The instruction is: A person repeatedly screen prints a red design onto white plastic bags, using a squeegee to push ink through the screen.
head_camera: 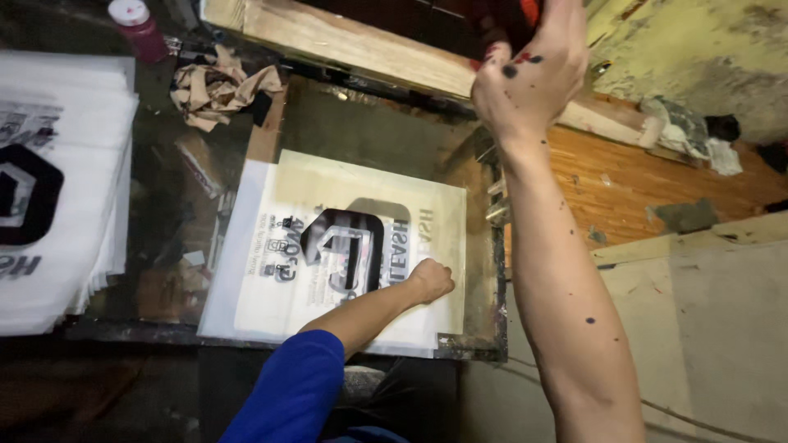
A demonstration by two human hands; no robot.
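The left hand (pixel 430 280) is pressing closed on the thin, limp white printed plastic sheet (pixel 345 254), likely slippery and best lifted by an edge, while the right hand (pixel 529 78) is gripping the raised wooden screen frame (pixel 345 41).

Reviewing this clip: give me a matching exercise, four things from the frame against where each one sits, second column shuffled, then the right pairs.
Things:
1. left hand
2. right hand
3. crumpled brown paper
4. stack of printed white sheets

Places:
A. far left of the frame
B. raised at the top, gripping a red and black thing
C. closed, resting on the printed sheet under the frame
D. top left, beside the bottle with the pale cap

Pairs: 1-C, 2-B, 3-D, 4-A
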